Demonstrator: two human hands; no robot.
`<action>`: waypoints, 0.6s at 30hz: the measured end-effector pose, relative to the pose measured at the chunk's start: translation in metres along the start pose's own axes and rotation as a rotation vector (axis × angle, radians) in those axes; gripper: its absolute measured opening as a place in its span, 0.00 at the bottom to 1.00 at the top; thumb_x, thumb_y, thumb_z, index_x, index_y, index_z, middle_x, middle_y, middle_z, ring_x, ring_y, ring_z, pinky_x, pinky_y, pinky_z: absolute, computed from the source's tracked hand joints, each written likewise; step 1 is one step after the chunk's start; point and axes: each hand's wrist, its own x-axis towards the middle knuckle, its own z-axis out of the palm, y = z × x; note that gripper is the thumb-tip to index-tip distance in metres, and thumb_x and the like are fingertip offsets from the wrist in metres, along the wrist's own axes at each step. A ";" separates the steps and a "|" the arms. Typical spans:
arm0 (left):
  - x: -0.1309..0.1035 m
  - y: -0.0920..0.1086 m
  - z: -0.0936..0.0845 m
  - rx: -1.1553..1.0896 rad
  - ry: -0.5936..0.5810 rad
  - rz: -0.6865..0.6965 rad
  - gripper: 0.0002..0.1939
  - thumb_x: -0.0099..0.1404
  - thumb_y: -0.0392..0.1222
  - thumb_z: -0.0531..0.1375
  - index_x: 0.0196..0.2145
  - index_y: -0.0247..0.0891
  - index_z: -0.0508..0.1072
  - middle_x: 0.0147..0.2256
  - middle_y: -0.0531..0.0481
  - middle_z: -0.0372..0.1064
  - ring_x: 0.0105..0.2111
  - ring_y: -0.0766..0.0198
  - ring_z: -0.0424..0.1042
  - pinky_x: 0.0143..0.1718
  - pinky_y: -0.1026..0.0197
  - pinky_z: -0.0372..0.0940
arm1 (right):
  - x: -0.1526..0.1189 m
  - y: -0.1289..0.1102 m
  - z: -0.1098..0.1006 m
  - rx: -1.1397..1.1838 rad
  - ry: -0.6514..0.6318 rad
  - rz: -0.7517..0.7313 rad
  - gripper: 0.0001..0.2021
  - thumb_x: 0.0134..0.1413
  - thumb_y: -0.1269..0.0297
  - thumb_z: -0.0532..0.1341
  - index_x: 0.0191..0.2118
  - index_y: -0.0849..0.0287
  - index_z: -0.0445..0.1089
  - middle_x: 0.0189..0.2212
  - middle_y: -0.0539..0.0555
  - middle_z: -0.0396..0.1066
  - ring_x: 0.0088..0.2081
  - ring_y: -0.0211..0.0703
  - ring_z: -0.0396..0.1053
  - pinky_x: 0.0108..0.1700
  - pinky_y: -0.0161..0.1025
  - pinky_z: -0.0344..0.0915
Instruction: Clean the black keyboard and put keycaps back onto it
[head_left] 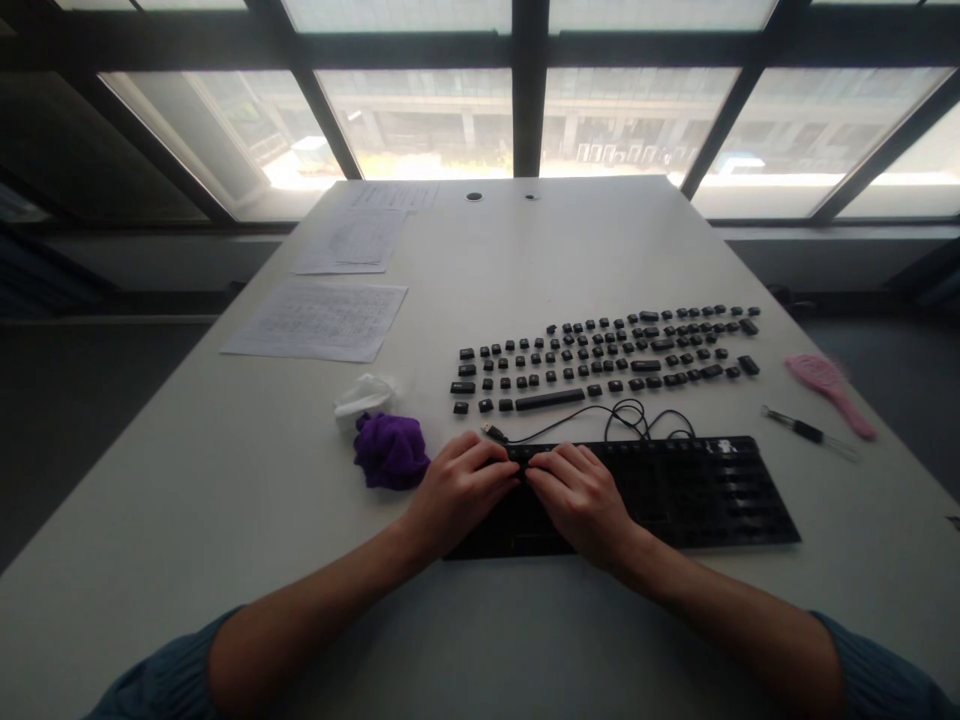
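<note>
A black keyboard base [682, 500] with most of its keycaps off lies near the table's front. My left hand [465, 490] and my right hand [581, 495] rest over its upper left part, fingertips close together at the top row. Both hands have their fingers bent and pressed together; whatever is between them is too small to make out. Behind the base, loose black keycaps [549, 399] are laid out in rows. A black cable [559, 425] with a USB plug lies between the rows and the base.
Left of my left hand are a purple cloth [390, 452] and a crumpled white tissue [365, 398]. Printed papers [319, 320] lie farther back on the left. On the right are a pink brush [829, 388] and a keycap puller [808, 432]. Windows stand beyond the table.
</note>
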 end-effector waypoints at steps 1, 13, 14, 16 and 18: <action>-0.001 0.000 0.001 -0.004 0.000 -0.005 0.04 0.68 0.37 0.64 0.40 0.41 0.79 0.38 0.48 0.76 0.36 0.60 0.70 0.40 0.55 0.72 | 0.000 0.000 0.000 0.002 -0.002 0.001 0.07 0.66 0.73 0.59 0.39 0.58 0.74 0.39 0.55 0.77 0.38 0.47 0.68 0.41 0.46 0.65; -0.002 0.000 0.004 0.039 0.001 -0.006 0.03 0.68 0.36 0.64 0.37 0.39 0.79 0.36 0.47 0.73 0.36 0.60 0.66 0.38 0.57 0.69 | 0.001 0.000 -0.001 -0.013 -0.016 -0.008 0.08 0.66 0.74 0.58 0.39 0.60 0.74 0.38 0.57 0.75 0.39 0.47 0.66 0.42 0.45 0.65; -0.002 0.000 0.004 0.040 0.001 -0.004 0.03 0.68 0.36 0.64 0.36 0.39 0.79 0.36 0.47 0.73 0.36 0.60 0.66 0.37 0.58 0.69 | 0.001 -0.001 -0.002 -0.022 -0.019 -0.001 0.08 0.66 0.75 0.58 0.39 0.61 0.75 0.37 0.57 0.74 0.38 0.47 0.65 0.41 0.44 0.65; -0.002 -0.001 0.005 0.040 0.005 -0.002 0.04 0.68 0.36 0.63 0.36 0.39 0.79 0.36 0.48 0.73 0.36 0.60 0.66 0.37 0.58 0.69 | 0.002 -0.002 -0.002 -0.046 -0.026 0.014 0.07 0.65 0.75 0.59 0.38 0.61 0.75 0.35 0.57 0.72 0.37 0.47 0.64 0.40 0.44 0.64; -0.003 -0.001 0.006 0.037 0.003 -0.006 0.04 0.68 0.36 0.63 0.36 0.39 0.79 0.36 0.48 0.73 0.36 0.60 0.66 0.38 0.58 0.69 | 0.002 -0.002 -0.002 -0.065 -0.037 0.020 0.07 0.65 0.75 0.59 0.38 0.60 0.75 0.34 0.56 0.71 0.36 0.46 0.62 0.39 0.43 0.63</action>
